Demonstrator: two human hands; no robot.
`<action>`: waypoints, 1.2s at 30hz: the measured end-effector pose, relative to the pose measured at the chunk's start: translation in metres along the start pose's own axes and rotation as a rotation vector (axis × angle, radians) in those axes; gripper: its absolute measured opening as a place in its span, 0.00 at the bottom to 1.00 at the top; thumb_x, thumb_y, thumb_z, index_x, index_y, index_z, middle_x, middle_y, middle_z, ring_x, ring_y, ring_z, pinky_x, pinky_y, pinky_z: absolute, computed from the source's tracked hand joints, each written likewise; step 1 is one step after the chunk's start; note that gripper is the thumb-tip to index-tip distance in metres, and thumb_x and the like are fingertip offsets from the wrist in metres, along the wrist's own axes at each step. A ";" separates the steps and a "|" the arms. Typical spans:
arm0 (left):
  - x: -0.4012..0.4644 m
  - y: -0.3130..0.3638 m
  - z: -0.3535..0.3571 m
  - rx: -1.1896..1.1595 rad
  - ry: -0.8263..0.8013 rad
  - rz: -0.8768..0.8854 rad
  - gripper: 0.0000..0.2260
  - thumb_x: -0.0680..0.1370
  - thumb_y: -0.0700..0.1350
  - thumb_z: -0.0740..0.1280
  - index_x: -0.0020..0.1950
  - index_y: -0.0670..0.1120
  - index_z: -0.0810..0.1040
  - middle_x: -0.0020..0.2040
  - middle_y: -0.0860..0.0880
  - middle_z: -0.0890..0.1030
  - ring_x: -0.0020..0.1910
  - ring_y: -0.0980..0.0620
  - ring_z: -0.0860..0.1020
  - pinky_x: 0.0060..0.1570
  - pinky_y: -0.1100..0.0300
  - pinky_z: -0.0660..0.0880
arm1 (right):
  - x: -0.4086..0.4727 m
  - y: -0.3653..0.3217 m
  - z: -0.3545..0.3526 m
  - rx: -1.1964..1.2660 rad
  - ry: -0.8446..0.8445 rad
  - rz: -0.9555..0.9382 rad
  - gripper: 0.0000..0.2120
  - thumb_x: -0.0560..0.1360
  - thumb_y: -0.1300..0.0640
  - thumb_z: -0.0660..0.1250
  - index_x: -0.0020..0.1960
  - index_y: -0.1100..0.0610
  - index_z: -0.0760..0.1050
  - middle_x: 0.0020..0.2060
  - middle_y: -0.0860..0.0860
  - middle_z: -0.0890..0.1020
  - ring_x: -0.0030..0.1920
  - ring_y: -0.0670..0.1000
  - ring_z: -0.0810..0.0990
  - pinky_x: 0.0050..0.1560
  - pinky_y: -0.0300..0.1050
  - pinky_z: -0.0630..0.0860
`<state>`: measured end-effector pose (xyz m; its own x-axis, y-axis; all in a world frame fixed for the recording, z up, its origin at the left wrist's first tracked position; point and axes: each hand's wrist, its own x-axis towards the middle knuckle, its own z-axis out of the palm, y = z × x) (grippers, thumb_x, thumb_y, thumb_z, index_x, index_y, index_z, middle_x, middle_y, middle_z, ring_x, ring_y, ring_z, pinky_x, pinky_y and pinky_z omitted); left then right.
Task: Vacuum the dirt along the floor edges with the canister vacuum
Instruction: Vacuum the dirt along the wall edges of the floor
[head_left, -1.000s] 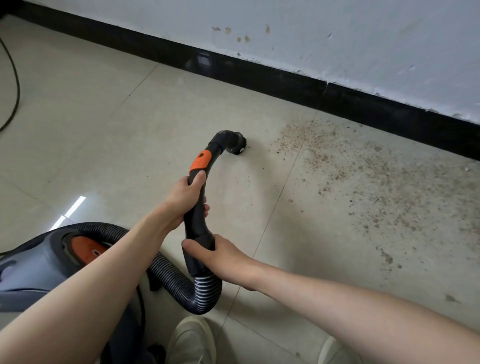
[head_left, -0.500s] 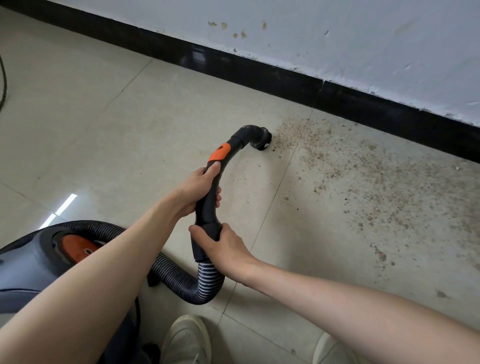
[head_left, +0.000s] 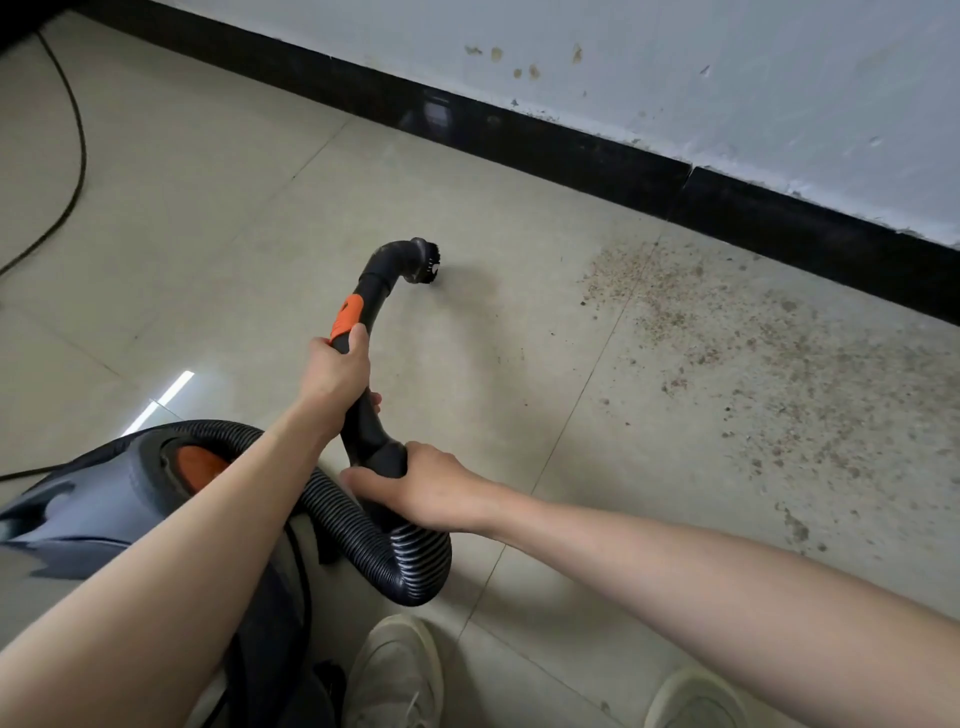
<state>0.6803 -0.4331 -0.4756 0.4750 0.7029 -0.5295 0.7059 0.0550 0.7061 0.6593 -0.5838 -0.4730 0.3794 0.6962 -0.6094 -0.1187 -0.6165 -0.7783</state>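
Observation:
A black curved vacuum handle with an orange slider ends in a small brush nozzle, which hovers over bare tile to the left of the dirt. My left hand grips the handle just below the orange slider. My right hand grips its lower end, where the ribbed black hose begins. The hose loops back to the grey canister vacuum at lower left. Brown dirt lies scattered over the tiles at right, up to the black skirting.
A white, chipped wall rises above the skirting. A black cable curves over the floor at far left. My two pale shoes stand at the bottom edge. The floor is beige tile with grout lines.
Half a second ago the nozzle reached the left edge of the dirt patch. It has since pulled back to the left, away from the dirt. Both hands keep their grips.

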 end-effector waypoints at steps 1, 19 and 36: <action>-0.001 -0.004 -0.001 0.026 -0.006 0.006 0.15 0.80 0.52 0.56 0.56 0.41 0.63 0.38 0.43 0.69 0.24 0.46 0.73 0.22 0.60 0.72 | -0.001 0.001 0.001 0.008 -0.025 0.002 0.25 0.74 0.35 0.66 0.51 0.58 0.75 0.51 0.57 0.82 0.52 0.56 0.81 0.51 0.47 0.76; -0.028 -0.016 0.026 0.110 -0.193 0.032 0.16 0.81 0.53 0.57 0.55 0.40 0.64 0.38 0.43 0.70 0.23 0.48 0.74 0.22 0.61 0.73 | -0.027 0.036 -0.004 0.400 -0.302 0.155 0.21 0.79 0.45 0.65 0.66 0.57 0.70 0.64 0.56 0.78 0.64 0.55 0.78 0.67 0.51 0.73; -0.047 -0.009 0.041 -0.197 -0.281 -0.020 0.13 0.81 0.50 0.60 0.47 0.40 0.68 0.33 0.45 0.72 0.24 0.52 0.73 0.25 0.62 0.74 | 0.028 0.018 -0.117 0.362 0.148 0.232 0.22 0.83 0.47 0.57 0.63 0.66 0.71 0.42 0.57 0.80 0.39 0.53 0.81 0.41 0.42 0.76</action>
<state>0.6736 -0.4957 -0.4764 0.6078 0.4787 -0.6336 0.6142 0.2223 0.7572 0.7752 -0.6189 -0.4864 0.4288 0.4787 -0.7662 -0.5196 -0.5632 -0.6426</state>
